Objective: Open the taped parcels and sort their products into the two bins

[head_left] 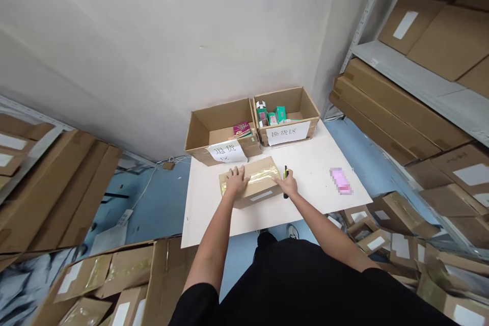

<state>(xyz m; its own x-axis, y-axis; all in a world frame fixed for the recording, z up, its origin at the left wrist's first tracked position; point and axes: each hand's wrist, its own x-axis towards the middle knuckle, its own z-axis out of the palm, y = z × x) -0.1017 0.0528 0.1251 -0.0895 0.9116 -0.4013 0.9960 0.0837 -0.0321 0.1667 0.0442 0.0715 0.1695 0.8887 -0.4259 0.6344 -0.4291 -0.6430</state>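
The taped carton (256, 182) is sitting nr the middle of the table (317, 163), toward its near edge, w/ shiny tape running along the top & a white label showing on the near side. Your L hand (237, 181) is resting on top at the carton's left end, fingers spread. Your R hand (289, 183) is closing round a black & yellow cutter (285, 174), holding it upright just beside the right end, thumb reaching over to the carton.

On the far side, 2 open boxes are standing side by side. The left bin (200, 155) is wearing a handwritten sheet & holding a purple pack (241, 129); the right bin (315, 125), also w/ a handwritten sheet, is holding some green boxes (280, 113). A pink item (341, 181), pixelated so can't tell what, is lying on the table's right part, well apart from your R hand.

Further out, a metal shelf (412, 63) is carrying cartons on the right, more boxes (405, 214) are piling up below, & nr left a big open box (168, 270) is holding taped pkgs (128, 270).
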